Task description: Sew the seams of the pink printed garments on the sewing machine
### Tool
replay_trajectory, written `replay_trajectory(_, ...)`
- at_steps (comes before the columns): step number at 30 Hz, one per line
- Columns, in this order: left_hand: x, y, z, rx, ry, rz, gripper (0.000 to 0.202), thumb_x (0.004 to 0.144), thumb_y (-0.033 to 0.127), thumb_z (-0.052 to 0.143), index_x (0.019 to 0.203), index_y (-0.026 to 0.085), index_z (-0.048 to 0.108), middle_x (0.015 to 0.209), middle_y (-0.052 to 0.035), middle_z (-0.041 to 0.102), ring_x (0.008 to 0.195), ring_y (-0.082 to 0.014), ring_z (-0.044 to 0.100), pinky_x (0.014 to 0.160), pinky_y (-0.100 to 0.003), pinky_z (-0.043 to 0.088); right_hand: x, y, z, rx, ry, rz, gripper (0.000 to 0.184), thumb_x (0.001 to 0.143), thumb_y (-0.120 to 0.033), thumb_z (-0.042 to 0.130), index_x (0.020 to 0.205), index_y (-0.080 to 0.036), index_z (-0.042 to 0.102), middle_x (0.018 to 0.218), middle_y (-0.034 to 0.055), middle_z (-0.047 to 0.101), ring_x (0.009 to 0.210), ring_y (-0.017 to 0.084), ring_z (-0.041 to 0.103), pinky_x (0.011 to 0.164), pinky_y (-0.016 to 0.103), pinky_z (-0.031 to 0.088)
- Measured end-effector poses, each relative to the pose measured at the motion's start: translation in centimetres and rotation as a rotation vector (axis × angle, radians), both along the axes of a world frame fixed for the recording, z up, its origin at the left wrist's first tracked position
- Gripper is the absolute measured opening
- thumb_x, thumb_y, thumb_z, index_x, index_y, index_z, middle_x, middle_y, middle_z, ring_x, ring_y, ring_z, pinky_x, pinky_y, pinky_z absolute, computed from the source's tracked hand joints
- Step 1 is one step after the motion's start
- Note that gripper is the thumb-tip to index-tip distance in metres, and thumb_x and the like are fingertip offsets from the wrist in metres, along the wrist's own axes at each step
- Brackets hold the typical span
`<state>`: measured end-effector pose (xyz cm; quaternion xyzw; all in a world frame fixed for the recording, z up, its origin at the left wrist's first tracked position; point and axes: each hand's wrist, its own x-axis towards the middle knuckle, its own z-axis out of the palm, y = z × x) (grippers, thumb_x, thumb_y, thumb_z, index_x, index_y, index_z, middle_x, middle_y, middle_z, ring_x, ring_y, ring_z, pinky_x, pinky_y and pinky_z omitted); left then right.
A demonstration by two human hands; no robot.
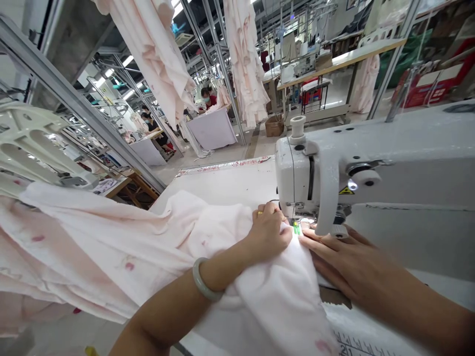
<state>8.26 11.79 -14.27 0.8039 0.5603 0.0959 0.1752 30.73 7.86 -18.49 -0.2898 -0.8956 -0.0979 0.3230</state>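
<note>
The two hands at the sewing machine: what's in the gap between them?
In the head view, a small bright green part beneath the sewing machine's head, and some pale pink cloth, lie between the left hand and right hand.

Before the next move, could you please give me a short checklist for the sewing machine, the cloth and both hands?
1. Cloth at the sewing machine: ok, its edge reaches the sewing head.
2. Left hand on the cloth: ok, fingers bunched on it.
3. Right hand ready: ok, fingers extended beside the sewing head.
4. Bracelet away from the sewing head: ok, on the left forearm.
5. Needle height: cannot tell, too small.
</note>
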Motion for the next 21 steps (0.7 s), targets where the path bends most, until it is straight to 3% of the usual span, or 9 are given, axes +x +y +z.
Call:
replay_trajectory(4, 0.1, 0.2, -0.2, 0.022, -0.001, 0.011, 0.006, 0.093, 0.019, 0.065, 0.096, 0.022, 0.061, 0.120, -0.0088, 0.059, 0.122, -0.0304, 0.053, 0.116, -0.049, 0.046, 0.0, 0.0, -0.1, 0.000, 0.016, 0.010, 0.036, 0.119, -0.031, 0.039, 0.141, -0.023, 0.066, 0.118, 0.0048, 0.082, 0.108, 0.028, 0.075, 0.107, 0.046, 0.043)
replay_trajectory(8, -0.3, 1.1, 0.0, 0.018, 0.004, -0.020, 0.005, 0.095, 0.021, 0.065, 0.091, 0.022, 0.063, 0.120, -0.0101, 0.061, 0.123, -0.0317, 0.055, 0.114, -0.051, 0.048, 0.0, 0.3, 1.1, -0.007, 0.025, 0.058, 0.034, 0.120, -0.026, 0.036, 0.135, -0.020, 0.066, 0.110, 0.0056, 0.081, 0.096, 0.025, 0.074, 0.102, 0.045, 0.043)
replay_trajectory(11, -1.7, 0.9, 1.2, 0.010, -0.022, -0.118, 0.009, 0.099, 0.025, 0.064, 0.106, 0.021, 0.068, 0.124, -0.0124, 0.065, 0.125, -0.0328, 0.058, 0.115, -0.053, 0.049, 0.3, 0.2, 2.4, -0.022, -0.045, 0.157, 0.035, 0.119, -0.024, 0.035, 0.107, -0.022, 0.067, 0.100, 0.0051, 0.076, 0.088, 0.024, 0.070, 0.092, 0.045, 0.043)
replay_trajectory(15, -4.0, -2.9, 3.3, 0.061, -0.136, -0.455, 0.044, 0.107, 0.046, 0.065, 0.142, 0.018, 0.062, 0.142, -0.0168, 0.067, 0.134, -0.0344, 0.060, 0.120, -0.052, 0.048, 0.3, -1.6, 2.8, -0.035, -0.204, 0.367, 0.040, 0.119, -0.035, 0.043, 0.085, -0.023, 0.059, 0.077, 0.0015, 0.061, 0.070, 0.023, 0.055, 0.071, 0.042, 0.040)
replay_trajectory(17, -4.6, -5.8, 3.3, 0.034, -0.105, -0.627, 0.063, 0.103, 0.058, 0.070, 0.148, 0.017, 0.060, 0.137, -0.0167, 0.071, 0.127, -0.0345, 0.065, 0.116, -0.050, 0.051, 0.0, -3.4, 1.9, 0.016, -0.232, 0.406, 0.038, 0.116, -0.040, 0.050, 0.083, -0.023, 0.062, 0.075, 0.0024, 0.060, 0.068, 0.023, 0.052, 0.069, 0.042, 0.039)
replay_trajectory(19, -4.9, -8.1, 2.5, 0.086, -0.021, -0.649, 0.056, 0.105, 0.052, 0.068, 0.146, 0.015, 0.063, 0.125, -0.0165, 0.075, 0.115, -0.0338, 0.070, 0.108, -0.050, 0.054, -0.5, -5.2, 0.8, 0.073, -0.227, 0.414, 0.033, 0.110, -0.038, 0.057, 0.083, -0.024, 0.066, 0.075, 0.0048, 0.063, 0.070, 0.025, 0.052, 0.070, 0.044, 0.042)
replay_trajectory(21, -4.9, -9.3, 1.4, 0.179, -0.017, -0.568, 0.033, 0.107, 0.032, 0.058, 0.133, 0.014, 0.069, 0.115, -0.0152, 0.076, 0.105, -0.0312, 0.071, 0.100, -0.048, 0.056, -1.0, -6.6, -0.3, 0.112, -0.242, 0.464, 0.027, 0.106, -0.037, 0.059, 0.085, -0.023, 0.071, 0.077, 0.0070, 0.067, 0.072, 0.027, 0.055, 0.073, 0.046, 0.046)
